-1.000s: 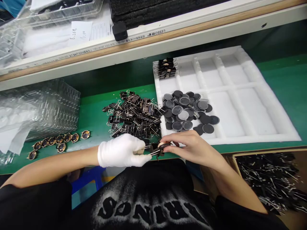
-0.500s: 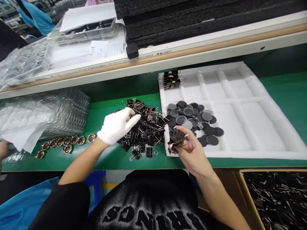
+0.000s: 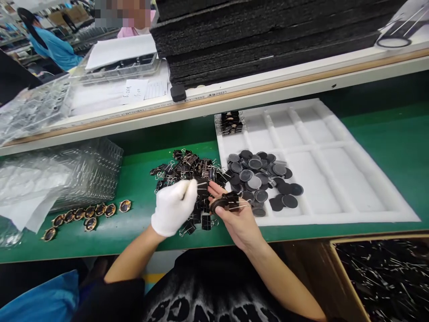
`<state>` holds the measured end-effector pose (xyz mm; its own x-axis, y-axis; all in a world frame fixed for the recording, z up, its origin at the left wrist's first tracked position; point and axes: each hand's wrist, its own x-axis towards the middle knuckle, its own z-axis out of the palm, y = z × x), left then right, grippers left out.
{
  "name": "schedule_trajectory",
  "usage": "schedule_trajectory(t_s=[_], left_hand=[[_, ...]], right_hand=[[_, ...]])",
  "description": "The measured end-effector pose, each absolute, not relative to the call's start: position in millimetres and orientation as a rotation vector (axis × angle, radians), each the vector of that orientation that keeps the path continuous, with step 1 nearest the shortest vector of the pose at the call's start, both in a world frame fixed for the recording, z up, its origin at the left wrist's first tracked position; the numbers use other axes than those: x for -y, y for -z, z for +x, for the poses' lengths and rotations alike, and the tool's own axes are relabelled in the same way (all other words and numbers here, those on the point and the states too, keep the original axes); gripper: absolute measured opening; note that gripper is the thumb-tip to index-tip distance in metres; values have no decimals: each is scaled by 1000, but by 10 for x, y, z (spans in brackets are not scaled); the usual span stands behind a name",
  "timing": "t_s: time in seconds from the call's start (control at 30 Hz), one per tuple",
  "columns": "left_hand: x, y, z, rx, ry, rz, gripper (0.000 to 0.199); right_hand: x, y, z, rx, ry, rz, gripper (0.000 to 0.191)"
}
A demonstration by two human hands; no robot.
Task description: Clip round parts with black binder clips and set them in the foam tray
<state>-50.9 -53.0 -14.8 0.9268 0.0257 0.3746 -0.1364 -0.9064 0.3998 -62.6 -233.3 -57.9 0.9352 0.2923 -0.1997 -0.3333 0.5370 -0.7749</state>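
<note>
My left hand (image 3: 174, 208), in a white glove, pinches a black binder clip (image 3: 202, 185) by its wire handle, over the heap. Bare and palm up, my right hand (image 3: 240, 224) holds black binder clips (image 3: 231, 200), with a dark round disc (image 3: 218, 205) under the thumb. How many clips lie in it I cannot tell. The fingertips of my right hand are close to the clip in my left. Below and behind both hands spreads a heap of black binder clips (image 3: 187, 167) on the green table. To the right, dark round discs (image 3: 255, 163) are piled on a white foam tray (image 3: 355, 188).
Binder clips (image 3: 231, 121) stand in the tray's back left compartment. Left are stacked clear plastic trays (image 3: 100, 170) and several gold-rimmed round pieces (image 3: 125, 205). A shelf edge (image 3: 261, 85) with black foam sheets (image 3: 268, 40) crosses behind. A box of clips (image 3: 385, 273) stands front right.
My left hand has come out of the heap toward my right hand with a binder clip. My right hand has moved left and turned palm up. The neighbouring person's hand at the left is gone from view.
</note>
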Motion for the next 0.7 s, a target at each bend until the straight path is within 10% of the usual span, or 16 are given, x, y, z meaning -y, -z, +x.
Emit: schedule_trajectory(t_s=[0.37,0.5,0.7], left_hand=[[359,305,-524,395,-462,2428,22],[312,341,-381,545,-272,2498,56],[317,312,-241,633,-215,2676,33]], right_hand=[[2359,665,-444,-106,-304,-1003,42],[2406,613,-397,-154,-404,-867,41],[2367,654,-362,-164,-246,-943,39]])
